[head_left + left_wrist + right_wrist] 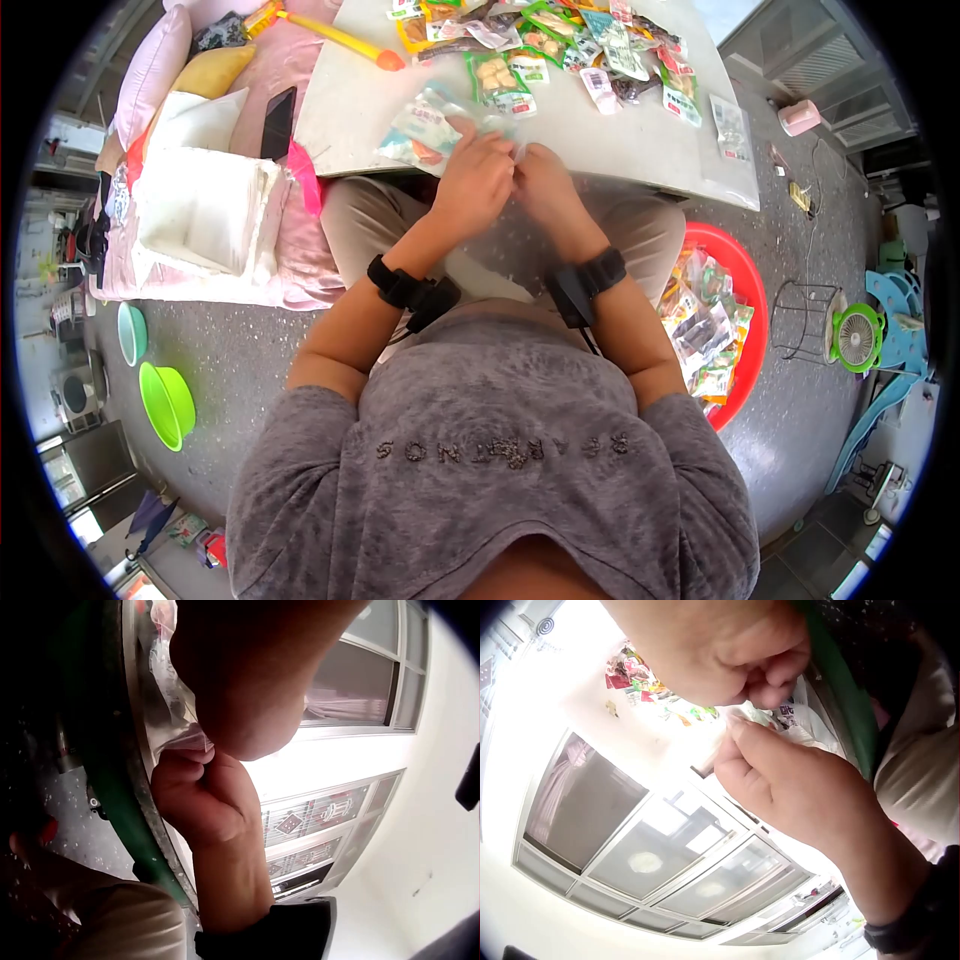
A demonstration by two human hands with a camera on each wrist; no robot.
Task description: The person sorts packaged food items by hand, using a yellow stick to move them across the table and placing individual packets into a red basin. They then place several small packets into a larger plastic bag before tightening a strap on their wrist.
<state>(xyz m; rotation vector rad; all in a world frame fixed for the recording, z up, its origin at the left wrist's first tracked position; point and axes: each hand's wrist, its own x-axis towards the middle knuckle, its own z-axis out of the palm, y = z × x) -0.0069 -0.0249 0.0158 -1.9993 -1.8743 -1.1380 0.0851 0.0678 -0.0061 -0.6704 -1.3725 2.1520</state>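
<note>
A clear plastic food bag (425,125) with white and pale teal print lies at the near edge of the table, something orange showing inside. My left hand (475,180) reaches over its near right end, its fingers bent on the film. Close beside it, my right hand (546,185) pinches the same end of the bag. The right wrist view shows the thumb of the left hand (802,780) pressed on the film, almost meeting the curled fingers of the right hand (727,652). In the left wrist view, crumpled film (187,739) comes out of the right hand's grip (202,795).
Several snack packets (545,40) are heaped at the table's far side, with a flat packet (731,128) at the right edge. A yellow stick with an orange tip (345,40) lies at left. A red tub (755,300) of packets stands right of my legs. A phone (279,123) lies on the pink-covered seat.
</note>
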